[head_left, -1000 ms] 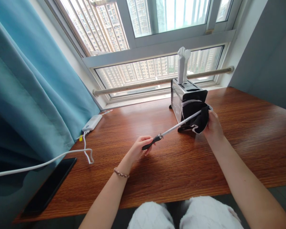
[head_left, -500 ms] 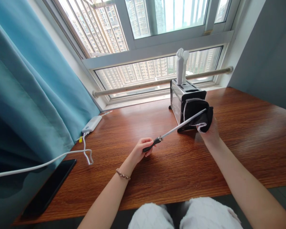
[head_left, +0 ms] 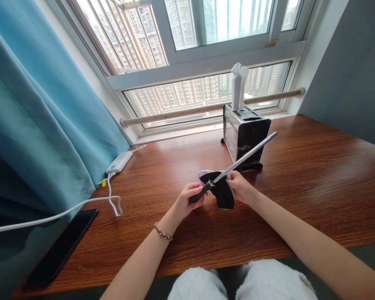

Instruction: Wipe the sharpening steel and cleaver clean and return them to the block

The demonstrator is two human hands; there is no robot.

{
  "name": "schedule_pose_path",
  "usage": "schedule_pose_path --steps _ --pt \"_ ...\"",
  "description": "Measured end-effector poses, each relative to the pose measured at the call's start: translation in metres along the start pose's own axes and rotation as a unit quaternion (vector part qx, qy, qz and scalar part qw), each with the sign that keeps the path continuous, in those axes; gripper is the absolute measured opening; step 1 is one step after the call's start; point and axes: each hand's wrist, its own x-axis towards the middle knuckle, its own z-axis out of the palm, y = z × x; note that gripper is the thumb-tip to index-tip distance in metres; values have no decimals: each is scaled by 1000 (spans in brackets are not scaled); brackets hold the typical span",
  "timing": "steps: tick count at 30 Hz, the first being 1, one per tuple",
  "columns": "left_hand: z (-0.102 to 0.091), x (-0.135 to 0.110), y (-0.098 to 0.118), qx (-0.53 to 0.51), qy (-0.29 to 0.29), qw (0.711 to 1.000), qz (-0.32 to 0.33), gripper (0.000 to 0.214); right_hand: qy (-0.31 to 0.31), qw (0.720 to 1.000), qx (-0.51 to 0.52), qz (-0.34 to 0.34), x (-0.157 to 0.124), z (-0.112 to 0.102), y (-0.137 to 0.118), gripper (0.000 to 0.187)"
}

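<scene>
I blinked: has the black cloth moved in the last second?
Yes. The black cloth slid down the rod toward the person, away from the knife block, to its handle end.

Two bare hands were observed, the left hand (head_left: pixel 187 201) and the right hand (head_left: pixel 242 188), with both forearms uncovered along their whole visible length. One item was worn on the left wrist — a thin braided bracelet (head_left: pixel 162 232), brownish with paler flecks. The legs were clothed in white trousers (head_left: pixel 203 283) of quilted, nubby fabric — seen below the near edge of the table (head_left: pixel 300 200).
</scene>
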Motion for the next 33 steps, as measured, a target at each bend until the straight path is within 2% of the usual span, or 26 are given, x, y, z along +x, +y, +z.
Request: schedule_pose_path --steps 4,12,18,21,27,33 --pt "0 1 -3 -15 1 1000 -7 25 -2 1000 -17 5 0 4 7 16" --pt "1 3 -6 -71 -18 997 -21 25 -4 986 -153 -65 1 13 3 33" --pt "8 2 -7 -10 21 1000 -13 25 47 944 -314 -89 -2 9 10 20" --pt "9 1 -8 3 32 999 2 25 47 932 -346 -95 -2 7 12 21" --pt "4 2 -8 -78 -43 995 -49 26 17 939 -327 -106 0 6 10 26" --pt "3 1 -5 -110 -86 985 -98 30 6 936 -333 -117 0 4 8 25"
